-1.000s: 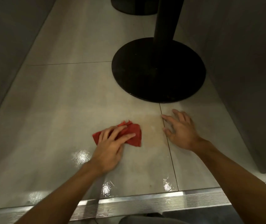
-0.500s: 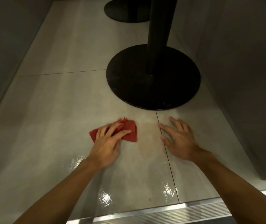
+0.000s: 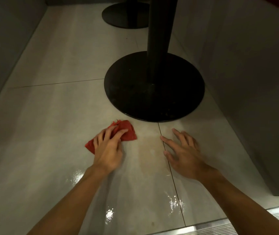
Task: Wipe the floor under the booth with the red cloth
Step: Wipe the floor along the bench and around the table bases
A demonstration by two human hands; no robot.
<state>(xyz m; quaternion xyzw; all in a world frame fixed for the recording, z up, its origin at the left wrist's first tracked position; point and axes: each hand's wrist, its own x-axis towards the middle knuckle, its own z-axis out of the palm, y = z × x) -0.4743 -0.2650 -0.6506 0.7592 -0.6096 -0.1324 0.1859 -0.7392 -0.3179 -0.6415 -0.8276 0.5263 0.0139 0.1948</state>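
Note:
A crumpled red cloth (image 3: pixel 128 132) lies on the pale tiled floor (image 3: pixel 50 133) just in front of the black table base. My left hand (image 3: pixel 108 148) presses flat on the cloth with spread, nearly straight fingers, covering its near half. To the right, my right hand (image 3: pixel 183 154) rests palm down on the bare tile, fingers splayed, a hand's width from the cloth.
A round black table base (image 3: pixel 154 87) with a thick black post (image 3: pixel 160 31) stands straight ahead. A second black base (image 3: pixel 126 15) sits farther back. Dark booth walls (image 3: pixel 245 82) close in on both sides. A metal threshold strip (image 3: pixel 237 224) runs along the near edge. Wet patches shine near my forearms.
My left hand has pushed the cloth forward, closer to the table base. My head has moved in too, so the threshold strip has slid toward the bottom edge.

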